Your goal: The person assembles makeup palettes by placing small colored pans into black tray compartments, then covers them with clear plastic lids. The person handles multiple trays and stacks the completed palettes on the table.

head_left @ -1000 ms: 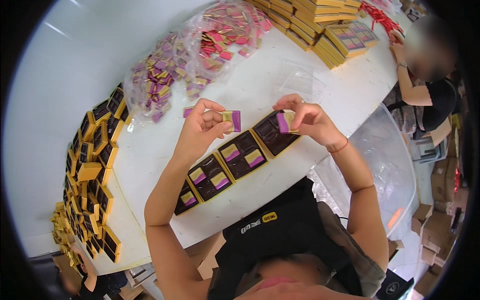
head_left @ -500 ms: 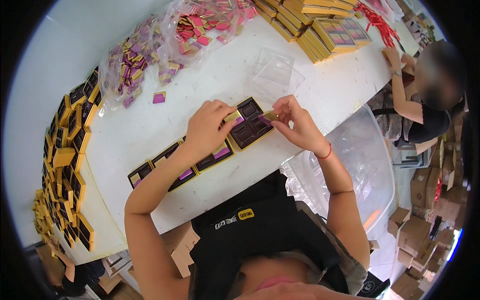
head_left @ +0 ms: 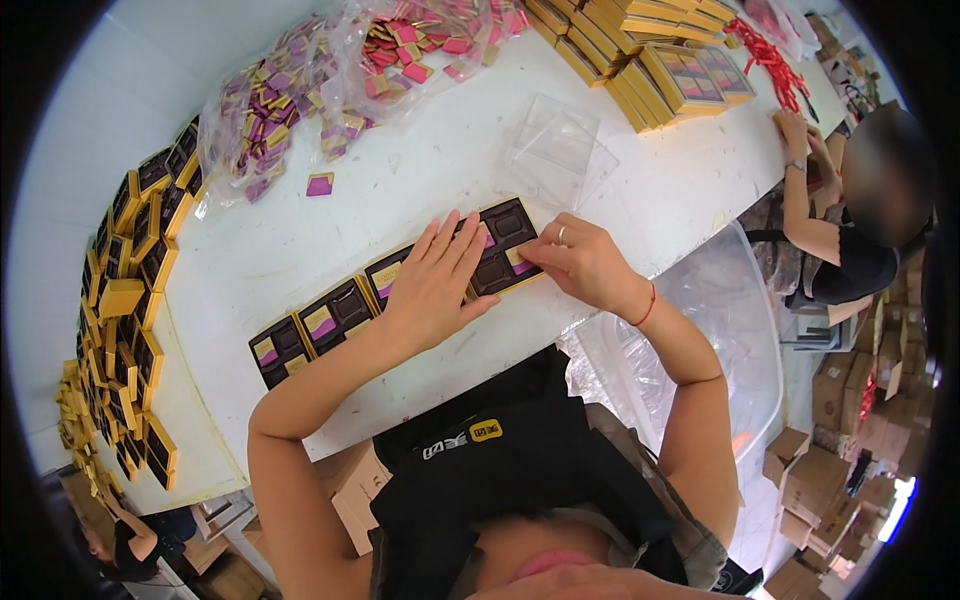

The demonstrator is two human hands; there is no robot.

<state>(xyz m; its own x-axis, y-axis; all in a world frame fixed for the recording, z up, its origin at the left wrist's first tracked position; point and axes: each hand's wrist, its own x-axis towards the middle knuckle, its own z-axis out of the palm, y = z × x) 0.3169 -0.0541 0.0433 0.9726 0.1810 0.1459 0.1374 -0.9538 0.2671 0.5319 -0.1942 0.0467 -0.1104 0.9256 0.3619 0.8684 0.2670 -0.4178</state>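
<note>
A row of gold-edged boxes with dark compartment trays lies on the table in front of me. In the rightmost box, my right hand pinches a purple-and-gold wrapped chocolate square at the compartment nearest its right edge. My left hand lies flat, fingers spread, across that box and its neighbour, covering part of both. Further left, a box holds a purple-and-gold square. The leftmost box has another such square.
Clear plastic lids lie beyond the boxes. Clear bags of purple squares and pink squares stand at the back. Stacked gold boxes are at back right, dark-tray boxes at left. A co-worker sits right.
My right hand has lowered the chocolate square into the rightmost box. My left hand has flattened and spread over the boxes, no longer grasping at a square.
</note>
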